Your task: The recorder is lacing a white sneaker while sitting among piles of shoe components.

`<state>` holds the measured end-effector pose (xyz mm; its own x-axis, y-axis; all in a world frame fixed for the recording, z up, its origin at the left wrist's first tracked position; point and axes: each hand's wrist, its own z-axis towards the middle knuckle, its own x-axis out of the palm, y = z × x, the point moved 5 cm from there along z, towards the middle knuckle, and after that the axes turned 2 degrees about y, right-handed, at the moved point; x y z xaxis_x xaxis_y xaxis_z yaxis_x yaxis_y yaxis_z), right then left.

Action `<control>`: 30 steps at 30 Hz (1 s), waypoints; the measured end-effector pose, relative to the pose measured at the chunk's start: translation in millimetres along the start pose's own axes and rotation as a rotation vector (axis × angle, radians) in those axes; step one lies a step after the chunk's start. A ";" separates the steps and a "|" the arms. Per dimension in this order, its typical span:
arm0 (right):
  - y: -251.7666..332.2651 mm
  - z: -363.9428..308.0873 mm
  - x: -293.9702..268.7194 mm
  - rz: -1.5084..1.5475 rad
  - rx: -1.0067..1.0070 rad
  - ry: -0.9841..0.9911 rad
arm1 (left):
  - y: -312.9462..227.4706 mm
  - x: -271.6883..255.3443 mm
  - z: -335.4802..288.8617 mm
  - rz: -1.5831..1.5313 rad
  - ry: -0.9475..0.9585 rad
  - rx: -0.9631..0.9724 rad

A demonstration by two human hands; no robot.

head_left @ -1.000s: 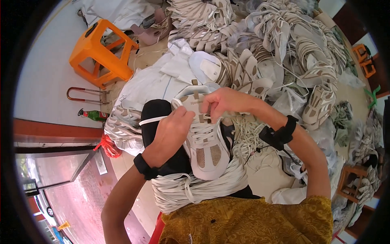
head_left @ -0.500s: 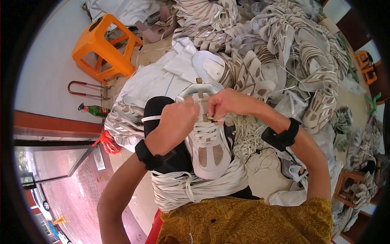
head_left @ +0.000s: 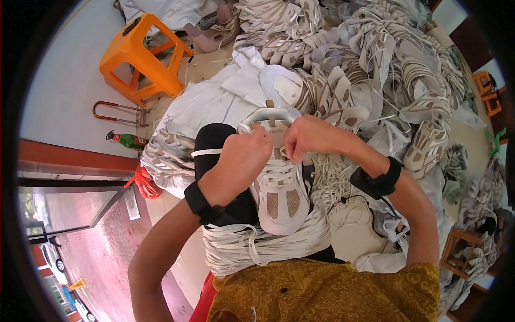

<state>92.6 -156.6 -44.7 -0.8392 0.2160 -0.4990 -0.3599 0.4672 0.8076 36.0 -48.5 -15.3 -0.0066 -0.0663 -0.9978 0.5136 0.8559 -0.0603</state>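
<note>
A beige and white sneaker (head_left: 283, 212) rests across my lap with its toe pointing at me and its lower eyelets laced in white. My left hand (head_left: 238, 161) is closed over the left side of the lacing, and a white shoelace (head_left: 207, 153) runs from it over my black-clad knee (head_left: 214, 137). On the opposite side, my right hand (head_left: 312, 138) pinches close to the upper eyelets, apparently on the lace; its fingertips are partly hidden. A thick bundle of white laces (head_left: 257, 248) lies across my lap, below the toe.
Stacked beige shoe uppers (head_left: 375, 59) fill the far right side. An orange plastic stool (head_left: 142, 61) stands far left, with a green bottle (head_left: 127, 140) and a red plastic bag (head_left: 145, 182) nearer. Tangled laces (head_left: 332, 180) lie right of the sneaker.
The whole view has shifted slightly. Both hands remain at the sneaker's lacing, closed, with only a small shift of the fingers.
</note>
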 end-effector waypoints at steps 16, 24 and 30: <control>13.9 -5.9 18.2 -0.673 0.000 -0.214 | -10.9 -3.1 -4.2 0.421 -0.139 0.425; 45.5 -34.5 44.7 -1.130 -0.490 -0.629 | 7.0 -13.0 -16.5 0.440 -0.202 0.437; 35.0 -26.5 37.0 -0.828 -0.460 -0.709 | 36.7 -12.4 -34.7 0.514 -0.163 0.283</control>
<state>38.2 -155.0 -26.6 0.0798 0.4877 -0.8694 -0.9224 0.3668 0.1211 25.3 1.6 -6.1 0.4226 0.2226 -0.8786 0.6241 0.6314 0.4601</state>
